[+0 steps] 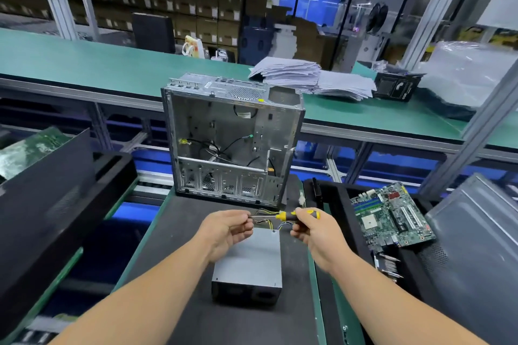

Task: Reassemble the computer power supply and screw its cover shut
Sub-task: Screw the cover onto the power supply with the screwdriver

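PSU sits on the dark mat of my counter, cover on, wires at its far end. My right hand grips the yellow-black screwdriver handle; my left hand pinches the shaft tip. Both held above the PSU. Open case stands just behind; motherboard lies right.

- dark mat on near bench, green edging L+R
- on mat: grey PSU box at centre, flat; open PC chassis upright at far end, wires inside
- right tray, black: motherboard lying tilted in it
- far green bench: paper stacks, small black box, clear plastic bag
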